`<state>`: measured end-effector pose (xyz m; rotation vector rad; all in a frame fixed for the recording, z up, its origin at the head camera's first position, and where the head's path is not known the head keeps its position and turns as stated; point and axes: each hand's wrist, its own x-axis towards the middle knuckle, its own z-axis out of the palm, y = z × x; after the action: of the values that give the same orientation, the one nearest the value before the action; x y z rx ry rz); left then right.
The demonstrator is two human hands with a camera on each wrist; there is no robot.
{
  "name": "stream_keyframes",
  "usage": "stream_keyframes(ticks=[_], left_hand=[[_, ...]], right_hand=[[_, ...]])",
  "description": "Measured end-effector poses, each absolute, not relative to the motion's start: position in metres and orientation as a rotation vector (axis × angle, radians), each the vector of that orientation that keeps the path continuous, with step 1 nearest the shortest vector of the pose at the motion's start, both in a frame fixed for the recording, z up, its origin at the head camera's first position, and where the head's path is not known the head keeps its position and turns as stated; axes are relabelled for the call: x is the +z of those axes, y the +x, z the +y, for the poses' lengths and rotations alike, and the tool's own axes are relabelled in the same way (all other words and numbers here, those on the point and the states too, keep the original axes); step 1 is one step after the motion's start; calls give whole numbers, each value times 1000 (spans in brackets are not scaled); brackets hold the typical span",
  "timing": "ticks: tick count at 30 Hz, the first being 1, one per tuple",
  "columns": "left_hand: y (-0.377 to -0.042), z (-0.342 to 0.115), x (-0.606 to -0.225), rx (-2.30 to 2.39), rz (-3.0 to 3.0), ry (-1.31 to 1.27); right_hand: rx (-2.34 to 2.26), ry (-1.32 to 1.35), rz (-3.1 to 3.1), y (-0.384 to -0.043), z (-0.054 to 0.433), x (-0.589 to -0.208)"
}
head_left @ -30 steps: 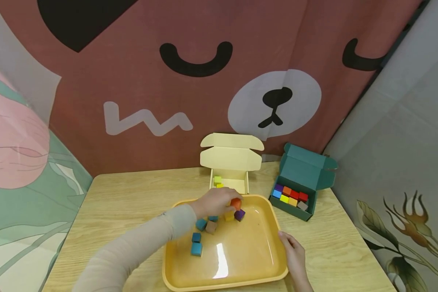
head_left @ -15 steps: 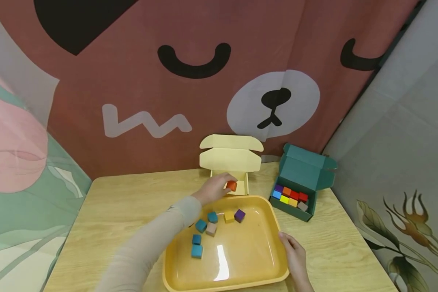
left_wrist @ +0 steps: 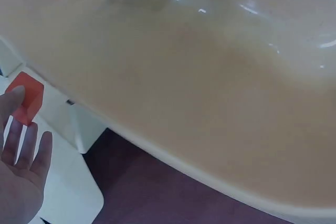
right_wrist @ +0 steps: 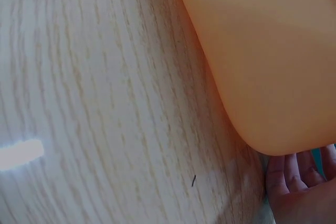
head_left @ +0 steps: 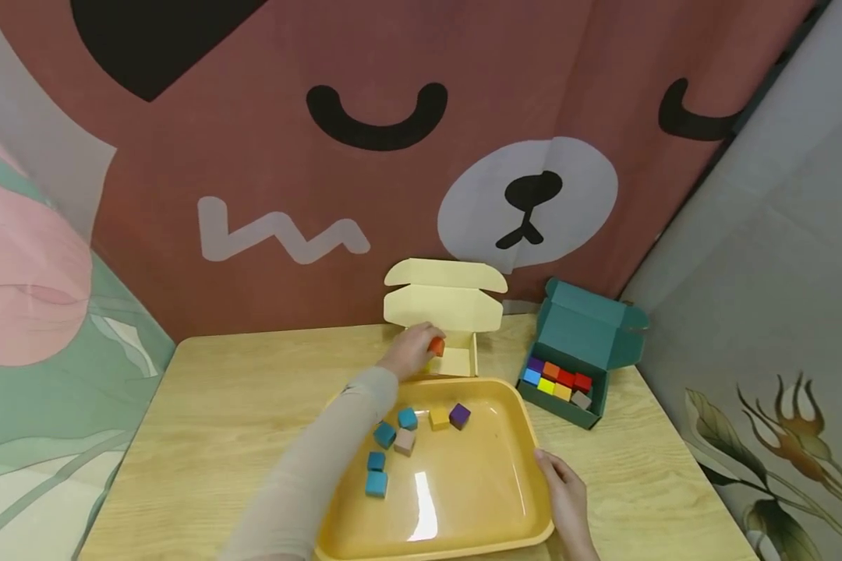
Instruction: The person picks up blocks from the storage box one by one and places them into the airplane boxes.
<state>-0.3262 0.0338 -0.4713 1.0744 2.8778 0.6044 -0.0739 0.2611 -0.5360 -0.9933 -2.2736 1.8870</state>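
My left hand (head_left: 408, 351) pinches an orange-red cube (head_left: 436, 347) between thumb and fingers, over the open pale yellow box (head_left: 443, 308). In the left wrist view the cube (left_wrist: 30, 98) sits at the fingertips, with the other fingers spread. The hand hides the box's left part. My right hand (head_left: 567, 495) holds the right rim of the yellow tray (head_left: 477, 483), thumb at the edge; in the right wrist view its fingers (right_wrist: 292, 174) are at the tray's underside. On the tray lie several blue cubes (head_left: 376, 484), a tan cube (head_left: 405, 442), a yellow cube (head_left: 439, 418) and a purple cube (head_left: 460, 416).
Right of the pale box stands an open dark green box (head_left: 582, 315) with several coloured cubes (head_left: 564, 378) inside. The wooden table (head_left: 252, 389) ends at a curtain (head_left: 288, 296) printed with an animal face. A grey curtain (head_left: 730, 273) hangs on the right.
My left hand has carried the orange-red cube from the tray's back area up and away, to over the pale yellow box. The right hand has stayed at the tray's rim.
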Motion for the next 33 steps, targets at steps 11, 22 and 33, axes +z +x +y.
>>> stream_keyframes(ticks=[11,22,33], left_hand=[[-329,46,-483,425,2964,917],[-337,52,-490,389,3015,917],[-335,48,-492,382,3008,923]], right_hand=[[2095,-1053,-2080,-66,261,-537],[2074,-1022,-2088,-69,260,-537],[2108,-1019,-2056,-70,258,-535]])
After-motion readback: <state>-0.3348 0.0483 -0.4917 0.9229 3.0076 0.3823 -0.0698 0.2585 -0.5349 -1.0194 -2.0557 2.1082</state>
